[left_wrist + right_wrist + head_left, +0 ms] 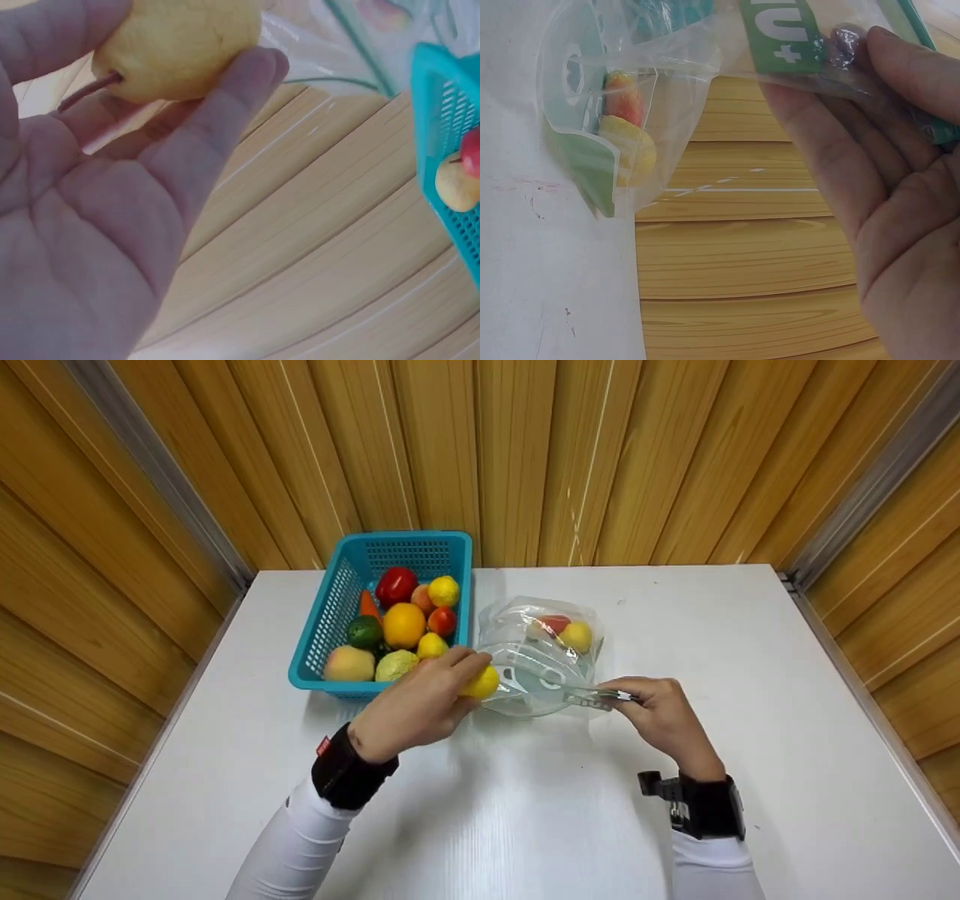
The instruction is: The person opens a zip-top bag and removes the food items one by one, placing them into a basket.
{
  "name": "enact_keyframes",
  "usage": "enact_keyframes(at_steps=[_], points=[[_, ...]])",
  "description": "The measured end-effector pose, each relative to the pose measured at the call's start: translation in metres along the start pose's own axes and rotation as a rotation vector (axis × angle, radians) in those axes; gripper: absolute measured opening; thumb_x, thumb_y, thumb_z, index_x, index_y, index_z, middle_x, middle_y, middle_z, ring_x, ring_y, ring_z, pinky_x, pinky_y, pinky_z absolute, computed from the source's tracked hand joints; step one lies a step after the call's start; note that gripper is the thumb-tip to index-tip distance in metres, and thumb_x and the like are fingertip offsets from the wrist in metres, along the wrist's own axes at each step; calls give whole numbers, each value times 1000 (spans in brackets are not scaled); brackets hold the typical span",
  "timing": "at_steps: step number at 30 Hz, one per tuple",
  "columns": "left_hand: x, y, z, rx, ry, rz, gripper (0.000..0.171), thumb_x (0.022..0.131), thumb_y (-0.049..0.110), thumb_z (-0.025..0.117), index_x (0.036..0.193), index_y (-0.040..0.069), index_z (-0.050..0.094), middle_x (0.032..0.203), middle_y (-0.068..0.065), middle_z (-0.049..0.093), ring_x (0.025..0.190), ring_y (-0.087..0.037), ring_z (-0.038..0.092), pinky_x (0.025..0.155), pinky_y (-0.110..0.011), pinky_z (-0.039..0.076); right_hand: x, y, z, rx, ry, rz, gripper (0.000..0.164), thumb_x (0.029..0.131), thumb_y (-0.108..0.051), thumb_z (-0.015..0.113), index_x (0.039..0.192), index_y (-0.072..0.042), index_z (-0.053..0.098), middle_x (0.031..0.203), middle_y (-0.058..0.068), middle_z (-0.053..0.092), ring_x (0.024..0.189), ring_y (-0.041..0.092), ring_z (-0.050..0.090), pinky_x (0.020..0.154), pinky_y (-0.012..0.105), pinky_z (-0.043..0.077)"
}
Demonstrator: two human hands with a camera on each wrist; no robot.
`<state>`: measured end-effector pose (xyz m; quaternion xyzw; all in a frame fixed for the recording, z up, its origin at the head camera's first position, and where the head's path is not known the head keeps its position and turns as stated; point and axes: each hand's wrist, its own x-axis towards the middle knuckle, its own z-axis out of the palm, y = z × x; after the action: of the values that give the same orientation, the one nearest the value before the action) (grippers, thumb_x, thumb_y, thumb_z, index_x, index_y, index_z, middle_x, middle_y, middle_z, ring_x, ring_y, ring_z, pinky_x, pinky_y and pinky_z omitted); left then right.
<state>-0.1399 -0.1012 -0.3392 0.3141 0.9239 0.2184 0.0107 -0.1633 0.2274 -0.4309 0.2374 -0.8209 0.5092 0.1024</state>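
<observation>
A yellow pear (484, 682) with a brown stem is held between the thumb and fingers of my left hand (420, 701). In the left wrist view the pear (184, 45) shows close up against the fingers. The pear is right at the mouth of a clear plastic bag (517, 619) with green and white print. My right hand (664, 712) pinches the bag's edge on the right. Inside the bag lie a yellow fruit (576, 637) and a red fruit (553, 624); through the plastic in the right wrist view, the red one (624, 97) looks partly yellow.
To the left of the bag stands a teal basket (304, 679) with an orange (403, 625), a red bell pepper (396, 586), a carrot (369, 606), a peach (349, 664) and several other pieces. Wood-patterned walls (517, 457) border the white table (787, 720).
</observation>
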Motion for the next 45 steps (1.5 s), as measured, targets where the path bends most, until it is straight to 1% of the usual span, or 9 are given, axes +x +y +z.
enact_keyframes(at_steps=[4, 9, 13, 17, 22, 25, 31, 41, 45], points=[[4, -8, -14, -28, 66, -46, 49, 94, 9, 75, 140, 2, 58, 126, -13, 63, 106, -26, 63, 99, -38, 57, 0, 0, 0, -8, -4, 2, 17, 83, 14, 75, 94, 1, 81, 93, 16, 78, 80, 3, 70, 69, 12, 54], [17, -26, -31, -56, 110, -121, 52, 95, 10, 74, 143, -1, 55, 133, -18, 61, 112, -30, 62, 102, -43, 54, 0, 2, 1, -15, -2, 2, 17, 82, 14, 76, 93, 2, 81, 93, 18, 78, 80, 2, 69, 69, 10, 53], [30, -50, -43, -68, 135, -208, 52, 96, 10, 72, 144, -2, 54, 135, -20, 59, 110, -32, 60, 99, -44, 56, 0, 1, 0, -15, 3, 14, 17, 83, 13, 76, 94, 1, 81, 93, 16, 78, 81, 2, 69, 70, 10, 53], [40, -75, -54, -29, 148, -309, 50, 98, 12, 70, 142, -5, 54, 134, -24, 60, 107, -34, 59, 96, -45, 56, 0, 2, 0, -21, 0, 12, 16, 83, 12, 76, 93, 1, 81, 93, 16, 78, 81, 3, 69, 71, 10, 53], [50, -105, -62, -1, 132, -412, 47, 97, 12, 70, 138, -7, 56, 128, -26, 61, 104, -38, 57, 94, -48, 54, 0, 1, -1, -43, 5, 9, 18, 82, 13, 77, 93, 0, 81, 93, 15, 78, 82, 2, 69, 71, 10, 53], [54, -123, -64, 6, 105, -479, 46, 98, 13, 68, 137, -7, 56, 129, -27, 61, 106, -39, 56, 97, -50, 52, -1, 0, -2, -43, 3, 18, 19, 82, 13, 76, 94, -1, 81, 94, 14, 79, 82, 3, 70, 71, 11, 53], [57, -154, -63, -16, 42, -617, 47, 97, 12, 64, 139, -7, 53, 126, -27, 60, 104, -39, 56, 96, -50, 53, -2, -1, -2, -45, 3, 37, 19, 83, 13, 76, 95, -1, 82, 96, 14, 79, 83, 3, 70, 71, 11, 53], [63, -181, -55, -6, -17, -740, 44, 95, 9, 61, 135, -9, 53, 120, -26, 59, 102, -38, 54, 97, -49, 50, -2, 0, -2, -44, 7, 17, 18, 82, 12, 77, 95, -1, 81, 94, 14, 79, 81, 2, 69, 69, 11, 53], [65, -190, -50, -13, -16, -782, 46, 98, 11, 61, 138, -9, 50, 123, -27, 59, 104, -38, 53, 100, -50, 49, -2, 1, -2, -43, 10, -2, 18, 82, 12, 77, 95, 0, 81, 93, 14, 79, 81, 2, 69, 69, 10, 53]])
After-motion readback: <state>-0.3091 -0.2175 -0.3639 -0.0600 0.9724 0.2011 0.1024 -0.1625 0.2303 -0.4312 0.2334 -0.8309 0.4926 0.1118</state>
